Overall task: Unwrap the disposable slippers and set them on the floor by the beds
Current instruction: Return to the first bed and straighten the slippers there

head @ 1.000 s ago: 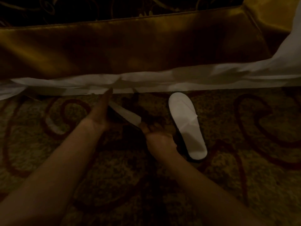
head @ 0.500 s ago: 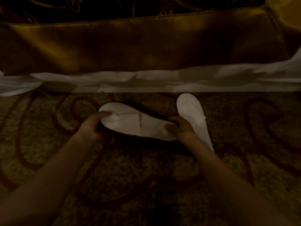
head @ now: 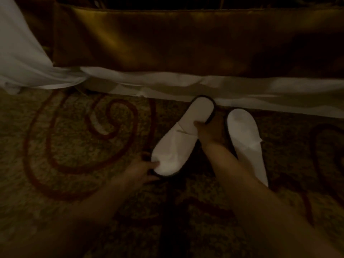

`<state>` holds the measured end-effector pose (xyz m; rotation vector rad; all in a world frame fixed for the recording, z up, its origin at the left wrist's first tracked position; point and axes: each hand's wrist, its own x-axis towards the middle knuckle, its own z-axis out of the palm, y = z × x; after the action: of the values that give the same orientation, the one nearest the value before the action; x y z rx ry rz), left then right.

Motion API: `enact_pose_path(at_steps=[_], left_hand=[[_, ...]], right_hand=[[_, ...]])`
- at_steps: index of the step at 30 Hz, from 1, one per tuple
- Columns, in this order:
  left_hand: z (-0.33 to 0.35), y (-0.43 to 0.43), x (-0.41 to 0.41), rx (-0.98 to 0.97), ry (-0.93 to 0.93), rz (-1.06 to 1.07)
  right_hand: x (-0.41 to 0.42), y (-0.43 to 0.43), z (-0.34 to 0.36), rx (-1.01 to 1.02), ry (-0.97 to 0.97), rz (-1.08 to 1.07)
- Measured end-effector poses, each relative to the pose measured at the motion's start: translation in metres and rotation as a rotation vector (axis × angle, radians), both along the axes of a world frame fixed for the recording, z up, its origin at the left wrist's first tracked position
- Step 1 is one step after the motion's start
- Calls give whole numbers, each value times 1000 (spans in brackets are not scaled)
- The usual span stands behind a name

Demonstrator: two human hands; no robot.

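Observation:
Two white disposable slippers with dark soles are on the patterned carpet by the bed. The left slipper (head: 178, 142) lies at a slant, its far end near the bed's white sheet edge. My left hand (head: 138, 174) grips its near end and my right hand (head: 209, 132) grips its far half from the right side. The right slipper (head: 245, 138) lies flat on the carpet just right of my right wrist, untouched, pointing toward the bed.
A gold bed skirt (head: 186, 40) and a white sheet hem (head: 242, 88) run across the top. More white bedding (head: 20, 58) hangs at the upper left. Brown carpet with red swirls (head: 78, 138) spreads to the left and right.
The held slipper has turned from lying crosswise to pointing toward the bed, next to the other slipper. Both hands stayed on it. The view shifted left.

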<state>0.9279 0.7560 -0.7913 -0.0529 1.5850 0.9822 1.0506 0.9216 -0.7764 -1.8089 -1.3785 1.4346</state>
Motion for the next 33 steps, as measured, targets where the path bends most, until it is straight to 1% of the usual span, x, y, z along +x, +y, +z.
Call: enact_pose_path(at_steps=[2, 4, 5, 6, 7, 9, 11, 14, 16, 18, 20, 22, 23, 24, 25, 27, 28, 30, 31, 33], left_hand=[[-5, -2, 27, 2, 17, 62], [-13, -5, 46, -21, 38, 52], [-18, -7, 53, -41, 85, 13], [-23, -10, 58, -54, 194, -66], [-27, -12, 61, -68, 344, -180], [-30, -14, 63, -111, 588, -405], [-27, -13, 62, -162, 714, -526], [-23, -8, 56, -198, 953, -694], [-21, -5, 52, -235, 1042, -847], [-16, 0, 49, -268, 1078, -957], [-11, 8, 46, -290, 1110, -1013], [-4, 22, 44, -232, 1210, -1069], [-2, 30, 44, -158, 1228, -1080], [0, 39, 44, -71, 1209, -1076], [2, 47, 44, 6, 1167, -1054], [5, 62, 48, 112, 1078, -938], [5, 68, 52, 152, 1055, -888], [3, 78, 60, 208, 1025, -870], [0, 83, 65, 228, 1000, -871], [-5, 92, 73, 232, 919, -865]], right_hand=[[-10, -14, -6, 11, -108, 142], [-17, -26, -14, 35, -253, 273], [-19, -32, -18, 52, -329, 337], [-19, -37, -22, 69, -407, 414], [-18, -42, -26, 83, -482, 499], [-13, -48, -33, 109, -579, 636], [-8, -50, -38, 144, -631, 698], [-6, -50, -41, 182, -692, 730], [-6, -51, -41, 206, -718, 747], [-4, -48, -41, 212, -661, 741], [8, -40, -39, 267, -599, 664], [29, -28, -39, 414, -701, 517], [42, -23, -40, 452, -773, 434], [57, -18, -41, 433, -842, 359], [72, -15, -43, 368, -907, 308], [98, -10, -48, 205, -988, 249], [107, -7, -50, 137, -998, 218], [119, -4, -53, 35, -976, 164], [123, -3, -53, 17, -961, 153], [129, 0, -54, 51, -945, 163]])
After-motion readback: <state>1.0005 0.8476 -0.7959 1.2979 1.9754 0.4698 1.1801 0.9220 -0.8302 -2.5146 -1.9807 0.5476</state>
